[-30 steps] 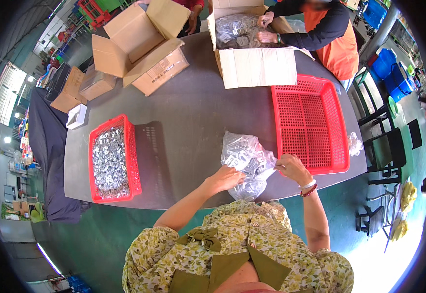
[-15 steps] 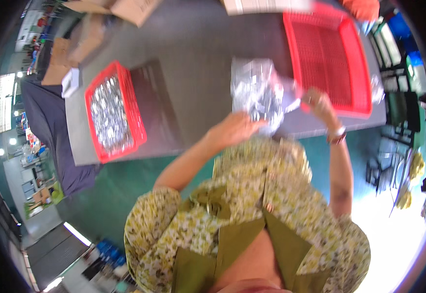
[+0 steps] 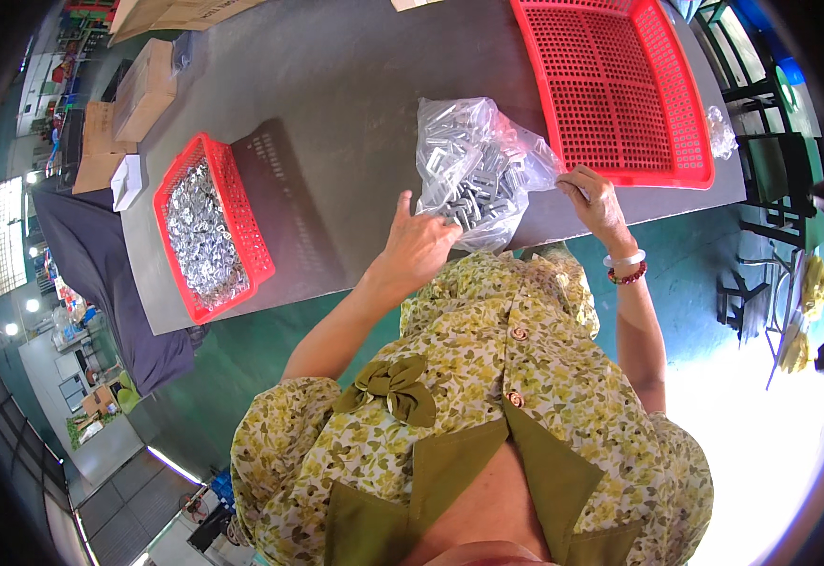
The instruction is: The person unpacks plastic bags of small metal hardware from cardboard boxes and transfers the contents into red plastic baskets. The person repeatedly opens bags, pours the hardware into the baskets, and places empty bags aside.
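Grey tabletop (image 3: 355,113), green floor (image 3: 681,307), hands (image 3: 416,249) on clear bag (image 3: 476,174)

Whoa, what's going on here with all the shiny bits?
A person in a leaf-patterned top is handling a clear plastic bag full of silvery metal pieces at a dark table. The right hand pinches the bag's right edge, and the left hand has its fingertips at the bag's lower left side. Over to the left is a red basket holding lots of small shiny pieces. A bigger red basket is to the right, its holed bottom showing.
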The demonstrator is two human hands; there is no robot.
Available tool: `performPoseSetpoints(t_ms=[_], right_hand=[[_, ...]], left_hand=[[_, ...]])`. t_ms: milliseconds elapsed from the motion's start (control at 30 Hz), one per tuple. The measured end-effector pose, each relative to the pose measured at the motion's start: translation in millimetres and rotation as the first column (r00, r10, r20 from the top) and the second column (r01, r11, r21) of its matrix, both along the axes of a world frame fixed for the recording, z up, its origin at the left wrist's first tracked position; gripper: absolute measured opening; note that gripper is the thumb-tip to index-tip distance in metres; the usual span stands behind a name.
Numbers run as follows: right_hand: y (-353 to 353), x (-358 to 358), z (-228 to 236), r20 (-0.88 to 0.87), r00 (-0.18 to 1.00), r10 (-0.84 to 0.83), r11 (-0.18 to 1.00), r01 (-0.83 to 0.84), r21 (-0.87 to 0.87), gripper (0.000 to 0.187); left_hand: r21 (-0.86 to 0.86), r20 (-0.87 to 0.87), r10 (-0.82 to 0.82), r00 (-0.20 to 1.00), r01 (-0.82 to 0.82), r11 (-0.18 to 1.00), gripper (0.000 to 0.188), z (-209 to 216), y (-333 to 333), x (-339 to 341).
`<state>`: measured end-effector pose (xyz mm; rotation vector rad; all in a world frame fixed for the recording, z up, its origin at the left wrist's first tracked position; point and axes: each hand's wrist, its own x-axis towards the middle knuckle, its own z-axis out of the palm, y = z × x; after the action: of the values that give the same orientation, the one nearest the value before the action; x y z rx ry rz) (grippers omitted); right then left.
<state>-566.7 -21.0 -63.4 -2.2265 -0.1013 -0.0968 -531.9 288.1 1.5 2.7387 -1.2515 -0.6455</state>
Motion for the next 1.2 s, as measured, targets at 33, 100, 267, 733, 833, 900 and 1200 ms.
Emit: performPoseSetpoints(t_ms=[33,100,267,733,833,900,1200], right_hand=[[-2,0,-1,-0.016,1.0,-0.013,1.0,0.013,0.027,0.008],[-5,0,-3,-0.048,0.998,-0.04,0.995,0.044,0.085,0.008],[-7,8,-1,-0.017,1.0,-0.004,0.995,0.005,0.1,0.008],[14,23,25,-0.231,0.972,-0.046,0.867,-0.076,-0.492,0.031],[36,40,31,0.018,1.0,0.02,0.898,-0.01,-0.439,0.045],[60,62,34,0.143,0.99,0.001,0.933,0.051,-0.356,0.051],[73,103,-34,-0.071,0.992,0.104,0.811,-0.126,-0.571,0.009]], left_hand=[[0.035,-0.056,-0.003,0.998,0.005,0.999,0.019,3,-1,1],[0.108,-0.163,-0.006,0.987,0.024,0.994,0.02,16,-5,5],[-0.442,-0.001,0.069,0.998,-0.062,0.895,0.03,35,-26,31],[-0.067,0.114,0.413,0.904,-0.408,0.911,0.03,-59,-61,110],[-0.258,0.108,0.455,0.884,-0.417,0.872,0.02,-59,-44,110],[-0.389,0.07,0.471,0.879,-0.411,0.825,0.024,-57,-39,106],[-0.5,0.101,0.541,0.835,-0.428,0.753,0.031,-59,-35,113]])
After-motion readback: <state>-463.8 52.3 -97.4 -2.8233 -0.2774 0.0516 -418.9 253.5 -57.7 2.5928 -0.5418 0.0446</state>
